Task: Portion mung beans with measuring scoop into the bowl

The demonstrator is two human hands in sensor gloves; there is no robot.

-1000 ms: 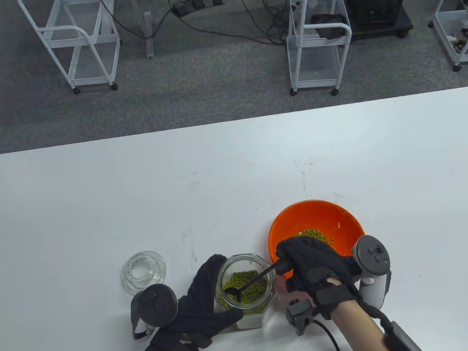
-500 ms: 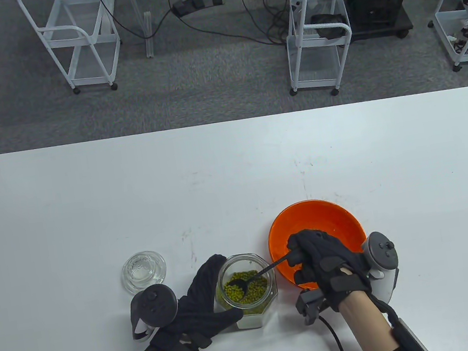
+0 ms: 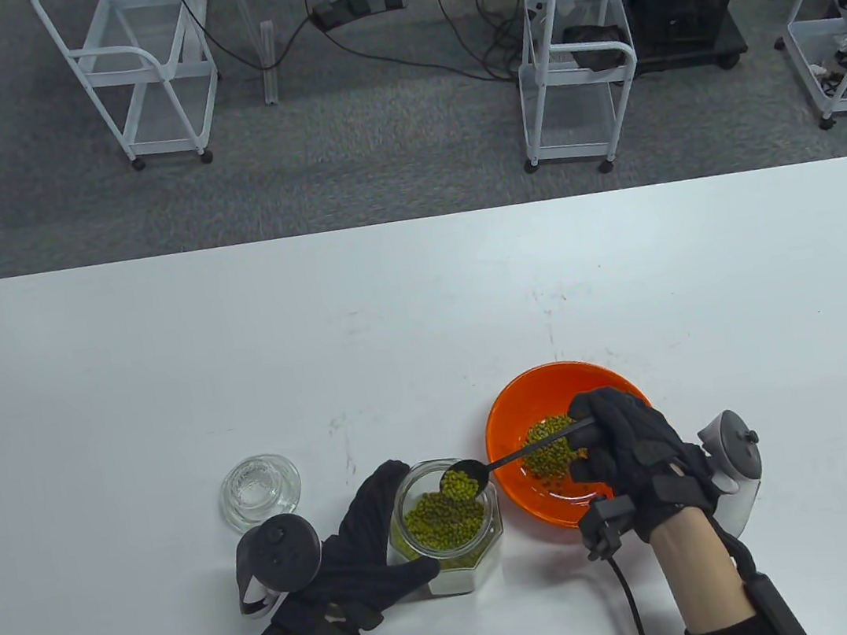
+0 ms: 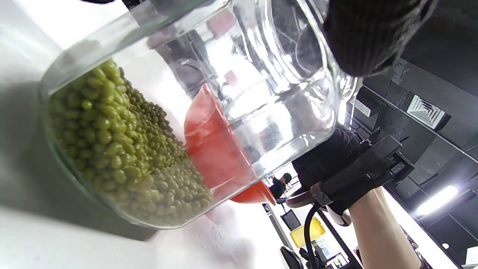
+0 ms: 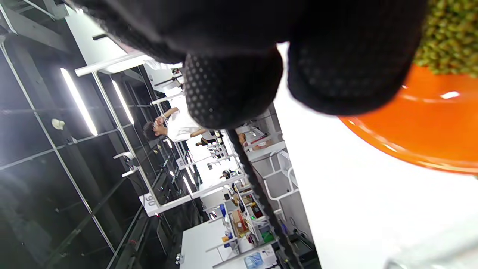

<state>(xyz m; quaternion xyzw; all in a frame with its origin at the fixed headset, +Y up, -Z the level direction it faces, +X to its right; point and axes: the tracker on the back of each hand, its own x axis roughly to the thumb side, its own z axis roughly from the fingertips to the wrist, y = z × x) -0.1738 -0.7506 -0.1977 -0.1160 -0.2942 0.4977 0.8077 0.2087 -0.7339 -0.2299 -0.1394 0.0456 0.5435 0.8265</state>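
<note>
A glass jar (image 3: 448, 524) partly filled with green mung beans (image 3: 442, 521) stands near the table's front edge. My left hand (image 3: 371, 552) grips its left side; in the left wrist view the jar (image 4: 194, 104) fills the frame, with a fingertip (image 4: 368, 35) on its rim. My right hand (image 3: 623, 455) pinches the black measuring scoop (image 3: 508, 458) by its handle. The scoop's head (image 3: 462, 480) is heaped with beans and hangs over the jar's right rim. The orange bowl (image 3: 512, 407) sits just right of the jar, holding a small pile of beans (image 3: 551, 453). In the right wrist view the bowl (image 5: 429, 123) shows under my fingers (image 5: 231, 86).
The jar's glass lid (image 3: 260, 491) lies on the table left of my left hand. White wire carts (image 3: 135, 66) and cables stand on the floor beyond the table's far edge.
My right hand has moved right and lifted the scoop out of the jar's beans; the scoop head now sits heaped above the jar's right rim. The left hand has kept its hold.
</note>
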